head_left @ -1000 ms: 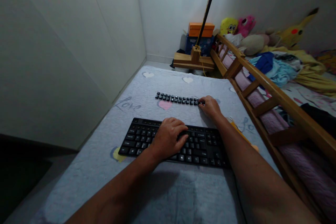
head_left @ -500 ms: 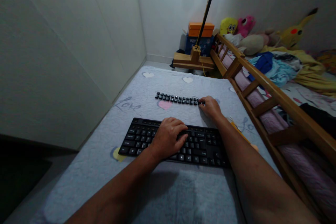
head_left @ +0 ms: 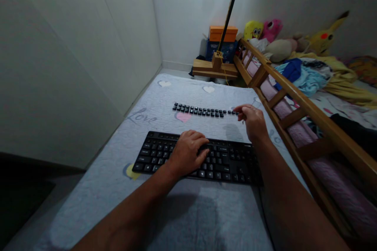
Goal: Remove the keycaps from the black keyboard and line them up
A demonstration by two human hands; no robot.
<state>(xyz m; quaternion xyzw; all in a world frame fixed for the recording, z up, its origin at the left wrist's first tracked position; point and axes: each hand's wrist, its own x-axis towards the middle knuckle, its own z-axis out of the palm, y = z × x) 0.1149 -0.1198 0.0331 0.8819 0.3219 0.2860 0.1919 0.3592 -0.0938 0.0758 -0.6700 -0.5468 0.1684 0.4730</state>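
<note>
Black oblong keyboard (head_left: pixel 218 160) | dark keycaps (head_left: pixel 199 112), lined up | left fingers (head_left: pixel 202 140): released | right fingers (head_left: pixel 243 108): can't tell

Black keyboard (head_left: pixel 218 159) — flat, keys up; small black keycaps (head_left: pixel 195 112) — mostly paired rows beyond.

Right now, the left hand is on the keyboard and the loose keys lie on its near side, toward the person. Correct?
Not quite: the loose keys lie beyond the keyboard, as the head view shows. The left hand is on it.
</note>
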